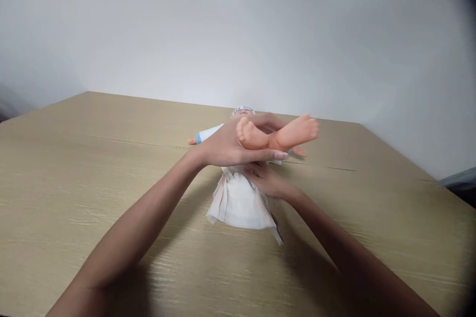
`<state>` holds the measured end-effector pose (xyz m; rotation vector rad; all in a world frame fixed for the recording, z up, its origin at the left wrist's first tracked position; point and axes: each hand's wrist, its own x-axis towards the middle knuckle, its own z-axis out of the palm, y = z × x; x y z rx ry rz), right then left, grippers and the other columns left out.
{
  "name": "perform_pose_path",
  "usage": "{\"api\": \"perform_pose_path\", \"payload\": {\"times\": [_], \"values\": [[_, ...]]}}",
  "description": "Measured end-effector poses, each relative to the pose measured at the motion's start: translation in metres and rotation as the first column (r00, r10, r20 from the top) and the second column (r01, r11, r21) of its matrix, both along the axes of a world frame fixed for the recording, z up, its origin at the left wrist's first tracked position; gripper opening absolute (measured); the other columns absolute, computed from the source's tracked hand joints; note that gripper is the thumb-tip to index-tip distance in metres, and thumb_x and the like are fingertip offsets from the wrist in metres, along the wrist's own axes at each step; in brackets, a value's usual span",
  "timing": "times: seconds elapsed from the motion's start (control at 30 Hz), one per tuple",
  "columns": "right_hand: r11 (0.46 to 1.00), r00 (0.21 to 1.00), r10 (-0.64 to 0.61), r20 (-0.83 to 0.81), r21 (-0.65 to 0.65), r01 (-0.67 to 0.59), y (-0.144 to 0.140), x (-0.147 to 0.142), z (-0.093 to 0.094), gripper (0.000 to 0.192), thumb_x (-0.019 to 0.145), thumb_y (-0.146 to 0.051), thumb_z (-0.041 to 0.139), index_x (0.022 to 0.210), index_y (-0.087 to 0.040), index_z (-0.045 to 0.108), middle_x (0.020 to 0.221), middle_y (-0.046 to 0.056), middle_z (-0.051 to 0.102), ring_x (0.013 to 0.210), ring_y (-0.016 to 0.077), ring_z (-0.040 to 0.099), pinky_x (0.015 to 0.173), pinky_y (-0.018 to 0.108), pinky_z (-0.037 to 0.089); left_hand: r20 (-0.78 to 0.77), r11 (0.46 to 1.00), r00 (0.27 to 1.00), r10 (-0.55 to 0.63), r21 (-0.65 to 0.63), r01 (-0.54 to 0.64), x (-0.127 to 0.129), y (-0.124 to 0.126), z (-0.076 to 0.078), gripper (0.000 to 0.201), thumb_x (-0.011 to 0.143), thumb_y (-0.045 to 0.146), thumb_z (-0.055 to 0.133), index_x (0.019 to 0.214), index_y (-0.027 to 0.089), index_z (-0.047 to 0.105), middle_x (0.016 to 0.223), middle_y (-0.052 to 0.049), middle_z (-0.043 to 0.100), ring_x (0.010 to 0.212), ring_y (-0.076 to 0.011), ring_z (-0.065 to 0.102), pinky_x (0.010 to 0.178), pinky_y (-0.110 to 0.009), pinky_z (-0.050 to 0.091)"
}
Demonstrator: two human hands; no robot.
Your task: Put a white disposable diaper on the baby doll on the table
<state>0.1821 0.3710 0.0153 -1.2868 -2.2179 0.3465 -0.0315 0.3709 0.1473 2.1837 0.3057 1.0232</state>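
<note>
Plastic doll point(238, 126), two legs point(282, 134) gripped in left hand point(232, 146); right hand point(266, 181) on one white diaper point(240, 203), grip unclear.

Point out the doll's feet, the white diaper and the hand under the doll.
doll's feet point(277, 134), head view, on the lifted, crossed legs.
white diaper point(240, 203), head view, on its spread middle.
right hand point(269, 182), head view, on its back, at the diaper's top.

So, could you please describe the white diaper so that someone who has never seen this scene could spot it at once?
Start at the wooden table before the white wall. Near its middle lies a doll, its legs lifted by the left hand. The diaper is spread under the doll's bottom, where the right hand touches it: the only soft, crinkled white sheet there.
</note>
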Motion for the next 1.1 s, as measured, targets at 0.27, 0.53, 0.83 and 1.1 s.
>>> {"api": "perform_pose_path", "payload": {"times": [0.27,0.53,0.83,1.1], "values": [[0.988,0.979,-0.154,-0.133,-0.005,0.155,-0.089,0.032,0.040,0.046,0.107,-0.051,0.058,0.144,-0.025,0.063,0.140,0.012,0.073,0.130,0.0349,0.068,0.107,0.053,0.057,-0.126,0.999,0.992,0.025,-0.041,-0.031,0.001,-0.024,-0.023,0.046,0.088,0.042,0.085,0.127,0.022,0.075,0.128,-0.009,0.077,0.119,-0.0260,0.071,0.103,-0.040,0.054],[0.986,0.967,0.109,-0.229,0.151,-0.076,-0.093,0.019,0.052,0.055,0.100,-0.030,0.062,0.155,-0.024,0.054,0.156,0.011,0.063,0.146,0.0277,0.058,0.123,0.047,0.047,-0.180,0.999,0.983,0.044,0.022,-0.041,-0.020,-0.050,-0.035,0.049,0.093,0.042,0.082,0.137,0.024,0.070,0.138,-0.009,0.073,0.132,-0.0266,0.065,0.115,-0.044,0.049],[0.918,0.923,0.303,0.240,0.186,-0.350,-0.099,0.079,0.018,0.054,0.093,-0.008,0.049,0.140,-0.025,0.069,0.155,0.011,0.063,0.148,0.0294,0.056,0.120,0.052,0.050,-0.433,0.952,0.890,0.143,0.306,-0.004,-0.099,-0.050,-0.101,0.048,0.095,0.031,0.076,0.142,0.025,0.068,0.150,-0.012,0.067,0.149,-0.0345,0.051,0.125,-0.054,0.042],[0.886,0.892,0.293,0.343,0.253,-0.389,-0.091,0.089,-0.010,0.062,0.094,0.003,0.055,0.144,-0.031,0.067,0.155,0.009,0.066,0.150,0.0274,0.057,0.122,0.052,0.050,-0.514,0.923,0.837,0.188,0.384,0.028,-0.111,-0.051,-0.146,0.084,0.080,-0.003,0.062,0.158,0.030,0.054,0.166,-0.008,0.054,0.158,-0.0357,0.040,0.126,-0.059,0.041]]}}
